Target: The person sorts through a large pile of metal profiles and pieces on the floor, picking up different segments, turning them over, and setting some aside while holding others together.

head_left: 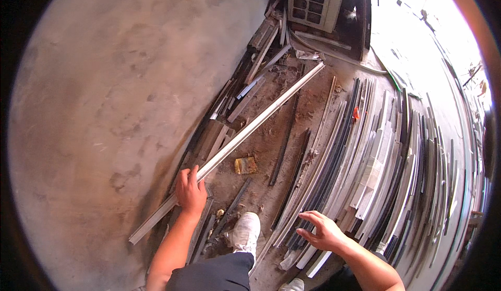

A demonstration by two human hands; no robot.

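A long white metal profile slants from the lower left up toward the far middle. My left hand is closed around it nearer its lower end, beside the wall. My right hand hangs over the near ends of a large pile of long profiles, its fingers apart with nothing between them. The pile mixes white, grey and black strips lying roughly parallel. A small orange-red piece sits among them.
A bare plaster wall rises at the left, with short offcuts along its foot. A crumpled yellowish packet lies on the dirty floor. My white shoe stands between the strips. A cabinet-like frame stands far off.
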